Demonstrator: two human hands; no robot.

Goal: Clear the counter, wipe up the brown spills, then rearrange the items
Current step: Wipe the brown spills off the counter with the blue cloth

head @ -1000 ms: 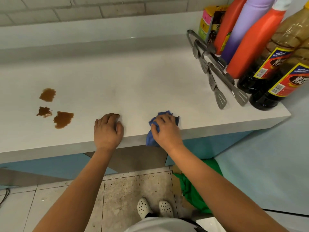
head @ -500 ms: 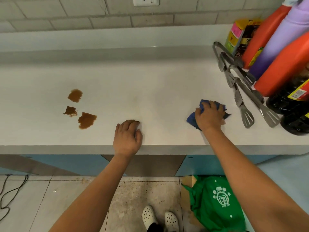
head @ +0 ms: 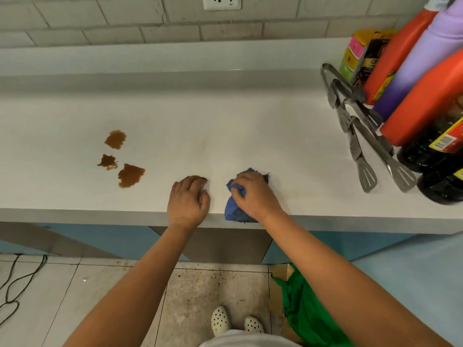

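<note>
blue cloth (head: 235,209), 3 brown spills (head: 130,175), white counter (head: 225,136), 2 orange bottles (head: 423,96), purple bottle (head: 423,53)

Three spills (head: 120,159) lay on the counter (head: 225,136), left of both hands; the cloth (head: 234,209) sat at its front edge; tongs (head: 360,136) and bottles (head: 411,78) stood far right.
</note>
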